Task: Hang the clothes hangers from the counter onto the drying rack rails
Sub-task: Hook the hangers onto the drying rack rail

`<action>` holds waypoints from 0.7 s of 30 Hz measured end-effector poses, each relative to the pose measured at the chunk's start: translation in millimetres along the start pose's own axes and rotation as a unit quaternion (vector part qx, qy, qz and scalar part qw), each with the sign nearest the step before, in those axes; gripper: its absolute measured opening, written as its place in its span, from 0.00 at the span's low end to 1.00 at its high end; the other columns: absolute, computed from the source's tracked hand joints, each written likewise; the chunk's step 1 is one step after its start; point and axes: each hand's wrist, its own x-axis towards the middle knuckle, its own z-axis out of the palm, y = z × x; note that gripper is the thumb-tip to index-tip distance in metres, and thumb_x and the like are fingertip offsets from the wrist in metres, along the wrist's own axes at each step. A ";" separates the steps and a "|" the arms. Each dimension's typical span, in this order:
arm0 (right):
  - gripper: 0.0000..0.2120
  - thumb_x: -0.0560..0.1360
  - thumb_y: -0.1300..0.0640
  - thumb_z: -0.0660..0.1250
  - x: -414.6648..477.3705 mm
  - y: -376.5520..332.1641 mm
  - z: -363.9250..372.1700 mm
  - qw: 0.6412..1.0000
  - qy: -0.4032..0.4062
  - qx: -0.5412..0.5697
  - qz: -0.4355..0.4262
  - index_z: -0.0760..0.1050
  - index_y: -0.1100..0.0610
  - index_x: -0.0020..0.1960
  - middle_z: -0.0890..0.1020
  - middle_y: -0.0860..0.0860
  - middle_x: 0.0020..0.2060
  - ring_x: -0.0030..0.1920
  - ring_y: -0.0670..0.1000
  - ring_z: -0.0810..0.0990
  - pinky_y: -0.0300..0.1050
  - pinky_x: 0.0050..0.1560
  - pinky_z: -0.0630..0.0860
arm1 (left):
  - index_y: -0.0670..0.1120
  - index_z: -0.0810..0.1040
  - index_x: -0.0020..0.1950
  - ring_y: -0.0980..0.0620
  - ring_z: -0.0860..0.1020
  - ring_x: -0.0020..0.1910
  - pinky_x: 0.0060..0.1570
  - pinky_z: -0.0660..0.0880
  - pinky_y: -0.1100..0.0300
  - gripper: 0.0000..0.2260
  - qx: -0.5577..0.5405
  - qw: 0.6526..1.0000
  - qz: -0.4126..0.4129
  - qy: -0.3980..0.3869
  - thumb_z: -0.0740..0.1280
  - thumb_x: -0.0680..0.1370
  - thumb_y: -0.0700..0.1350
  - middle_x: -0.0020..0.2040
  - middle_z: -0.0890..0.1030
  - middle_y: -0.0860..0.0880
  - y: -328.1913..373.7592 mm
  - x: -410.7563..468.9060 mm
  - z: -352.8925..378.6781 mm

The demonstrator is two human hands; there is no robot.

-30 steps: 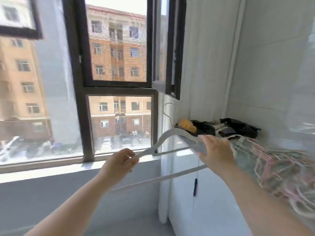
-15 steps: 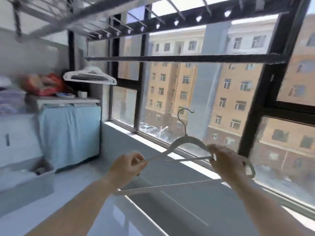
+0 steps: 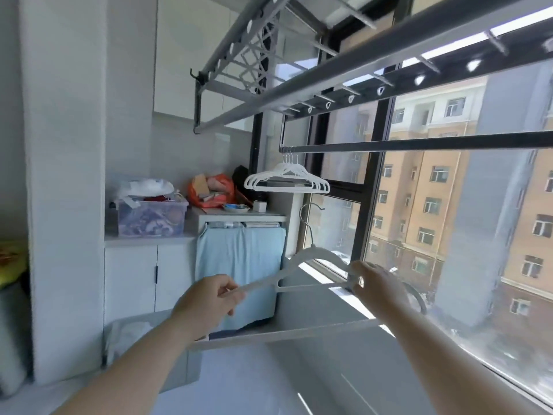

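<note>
A clear plastic storage box [image 3: 151, 218] sits on a white counter [image 3: 143, 241] at the far left as a person carries a slim white plastic clothes hanger with a metal hook [image 3: 312, 250] towards the window. The left hand [image 3: 209, 304] pinches the hanger's left arm between curled fingers. A second ago the view faced the heap of hangers the hanger was lifted from; it has since swung round to the ceiling drying rack, so the pick-up looks finished and the carry is under way. The hanger is held upright at chest height, hook uppermost, well below the rack. Above it, a bunch of matching white hangers [image 3: 287, 179] already hangs at the left end of the dark horizontal rail [image 3: 434, 142], which runs right across the glass. The right hand [image 3: 381, 287] grips the hanger's right shoulder, fingers wrapped round it. The hook has yet to be raised over the rail.
</note>
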 end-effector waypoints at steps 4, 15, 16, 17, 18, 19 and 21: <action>0.11 0.76 0.62 0.57 65.4 -31.7 34.4 1.000 0.010 0.022 -0.008 0.73 0.54 0.56 0.77 0.51 0.58 0.59 0.53 0.73 0.41 0.46 0.64 | 0.49 0.75 0.36 0.54 0.67 0.24 0.29 0.66 0.62 0.08 -0.006 0.999 -0.011 0.035 0.66 0.75 0.46 0.26 0.75 0.53 -31.5 60.0 -22.0; 0.16 0.77 0.64 0.57 210.3 -67.8 125.0 0.999 0.012 -0.035 0.029 0.70 0.53 0.63 0.74 0.49 0.64 0.65 0.51 0.69 0.40 0.60 0.64 | 0.49 0.74 0.35 0.54 0.67 0.26 0.30 0.63 0.62 0.10 -0.007 1.000 0.023 -0.010 0.65 0.76 0.46 0.28 0.76 0.52 -122.0 246.7 -22.5; 0.18 0.78 0.63 0.57 225.9 -71.2 130.7 0.998 0.015 -0.041 0.038 0.68 0.52 0.66 0.73 0.49 0.65 0.66 0.51 0.67 0.40 0.61 0.63 | 0.49 0.74 0.35 0.55 0.68 0.26 0.30 0.63 0.62 0.10 -0.002 0.999 0.037 -0.015 0.65 0.76 0.47 0.29 0.76 0.52 -126.4 269.2 -25.2; 0.20 0.78 0.62 0.57 241.8 -74.3 136.0 0.998 0.016 -0.047 0.049 0.65 0.52 0.69 0.71 0.49 0.66 0.67 0.50 0.66 0.40 0.62 0.62 | 0.50 0.74 0.35 0.55 0.68 0.26 0.30 0.63 0.62 0.10 0.004 0.999 0.047 -0.018 0.65 0.76 0.47 0.29 0.76 0.52 -130.2 291.6 -28.4; 0.22 0.77 0.63 0.57 258.0 -77.0 141.3 0.997 0.015 -0.051 0.061 0.62 0.52 0.70 0.70 0.49 0.68 0.68 0.50 0.65 0.40 0.64 0.62 | 0.50 0.74 0.35 0.54 0.68 0.26 0.30 0.63 0.62 0.09 0.013 0.998 0.054 -0.022 0.65 0.76 0.47 0.29 0.76 0.52 -134.7 314.2 -31.7; 0.25 0.77 0.64 0.57 274.4 -78.9 146.9 0.996 0.016 -0.052 0.075 0.60 0.51 0.72 0.68 0.49 0.69 0.68 0.50 0.65 0.41 0.65 0.61 | 0.51 0.74 0.35 0.54 0.68 0.26 0.30 0.63 0.62 0.09 0.026 0.998 0.060 -0.024 0.65 0.76 0.48 0.29 0.76 0.53 -138.4 336.0 -35.1; 0.26 0.76 0.64 0.57 304.6 -80.9 155.9 0.993 0.022 -0.057 0.097 0.58 0.51 0.73 0.66 0.49 0.70 0.69 0.51 0.64 0.43 0.68 0.59 | 0.52 0.74 0.34 0.53 0.70 0.27 0.31 0.64 0.62 0.10 0.045 0.996 0.077 -0.026 0.65 0.76 0.49 0.29 0.77 0.54 -144.4 378.9 -40.1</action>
